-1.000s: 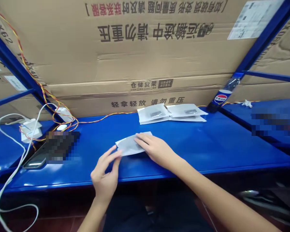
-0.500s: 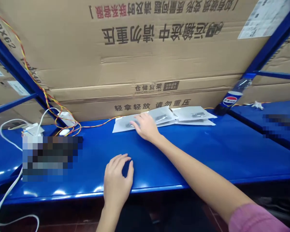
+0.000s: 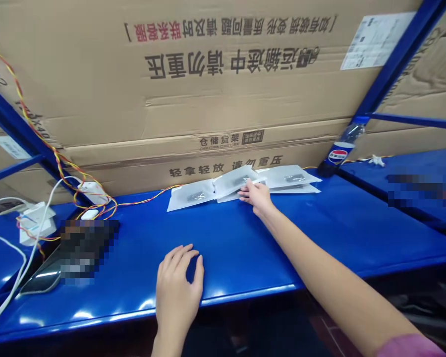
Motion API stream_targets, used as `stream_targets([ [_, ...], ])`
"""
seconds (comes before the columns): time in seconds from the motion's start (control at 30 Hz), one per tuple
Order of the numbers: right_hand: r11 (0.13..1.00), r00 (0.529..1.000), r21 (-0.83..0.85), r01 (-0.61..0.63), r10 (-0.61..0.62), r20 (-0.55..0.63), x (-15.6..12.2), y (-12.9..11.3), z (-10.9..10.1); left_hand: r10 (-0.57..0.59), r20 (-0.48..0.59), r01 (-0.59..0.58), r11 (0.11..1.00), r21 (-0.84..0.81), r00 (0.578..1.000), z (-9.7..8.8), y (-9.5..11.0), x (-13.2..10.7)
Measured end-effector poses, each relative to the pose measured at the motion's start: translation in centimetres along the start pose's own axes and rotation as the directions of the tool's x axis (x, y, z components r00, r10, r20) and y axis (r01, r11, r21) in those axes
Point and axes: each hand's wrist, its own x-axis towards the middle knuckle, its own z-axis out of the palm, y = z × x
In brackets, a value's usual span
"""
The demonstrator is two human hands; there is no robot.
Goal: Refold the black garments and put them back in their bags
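- Head view: white packets lie in a left-to-right row along the far part of the blue counter (image 3: 245, 248), in front of a cardboard wall (image 3: 208, 109).
- The left packet (image 3: 180, 198) lies flat, a dark piece (image 3: 200, 196) showing through it; its long axis runs left to right, the right end slightly farther off.
- The upper middle packet (image 3: 228, 184) lies over another packet, with a similar slant. The upper right packet (image 3: 280, 176) also rests over a lower right packet (image 3: 306, 189).
- The right hand (image 3: 258, 196) is at the near right side of the upper middle packet, thumb toward its top, fingers curled just below. It is touching or nearly so; whether it has hold of the packet is not clear.
- The left hand (image 3: 178, 287) is at the counter's near edge, loosely curved, thumb spread away from the fingers, holding nothing.
- The right hand is therefore much the nearer to the middle stack, which lies far and to the right of the left hand; the left packet lies almost straight beyond the left hand, well apart from it.
- A bottle (image 3: 337, 154) stands tilted beyond the row's right end.
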Motion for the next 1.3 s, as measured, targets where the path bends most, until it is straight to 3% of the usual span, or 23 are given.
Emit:
stream_targets([
  [0.1,0.983,0.992,0.157,0.099,-0.085,-0.096,0.6,-1.6,-0.7,-0.062,0.007,0.062,0.996,-0.062,0.998,-0.2,0.4,0.1],
  [0.2,0.951,0.992,0.284,0.126,-0.119,-0.042,1.1,-3.5,-1.7,-0.202,0.007,0.199,0.958,-0.209,0.979,-1.5,0.8,1.5],
  [0.3,0.945,0.963,0.326,0.010,-0.097,0.252,0.3,-4.3,-1.9,-0.286,-0.111,0.239,0.918,-0.317,0.952,-3.5,0.8,5.4],
  [0.4,0.966,0.811,0.215,-0.145,-0.009,0.585,-2.0,-3.6,-0.8,-0.235,-0.208,0.135,0.904,-0.407,0.950,-4.2,0.1,11.4],
  [0.43,0.972,0.746,0.153,-0.177,0.031,0.665,-2.9,-3.1,-0.3,-0.193,-0.156,0.112,0.902,-0.418,0.969,-3.9,-0.3,13.4],
  [0.5,0.977,0.606,0.019,-0.214,0.117,0.787,-4.5,-2.2,0.8,-0.068,0.126,0.111,0.919,-0.379,0.990,-2.4,-1.0,16.7],
  [0.57,0.973,0.491,-0.086,-0.215,0.183,0.852,-5.6,-1.4,1.7,0.065,0.405,0.099,0.923,-0.373,0.912,-0.3,-1.6,18.6],
  [0.63,0.971,0.441,-0.138,-0.197,0.213,0.872,-5.9,-1.0,2.2,0.139,0.535,0.100,0.914,-0.394,0.833,1.9,-2.0,19.0],
  [0.7,0.974,0.448,-0.154,-0.167,0.214,0.868,-5.8,-0.7,2.4,0.161,0.568,0.114,0.902,-0.417,0.807,3.6,-2.3,18.4],
  [0.77,0.979,0.490,-0.156,-0.128,0.199,0.849,-5.5,-0.3,2.5,0.156,0.577,0.132,0.895,-0.427,0.802,4.4,-2.5,17.5],
  [0.9,0.985,0.588,-0.162,-0.068,0.170,0.791,-5.4,0.2,2.8,0.117,0.561,0.162,0.892,-0.422,0.820,4.8,-2.8,16.3],
  [1.07,0.980,0.629,-0.198,-0.030,0.172,0.758,-6.2,-0.7,3.1,0.093,0.538,0.191,0.874,-0.447,0.838,4.8,-3.0,16.5],
  [1.2,0.971,0.638,-0.239,0.001,0.183,0.748,-8.4,-2.0,2.3,0.049,0.481,0.200,0.869,-0.452,0.875,4.6,-4.3,17.4],
  [1.3,0.961,0.684,-0.270,0.065,0.155,0.713,-11.8,-2.0,0.4,0.023,0.447,0.198,0.876,-0.441,0.894,4.5,-5.2,18.0],
])
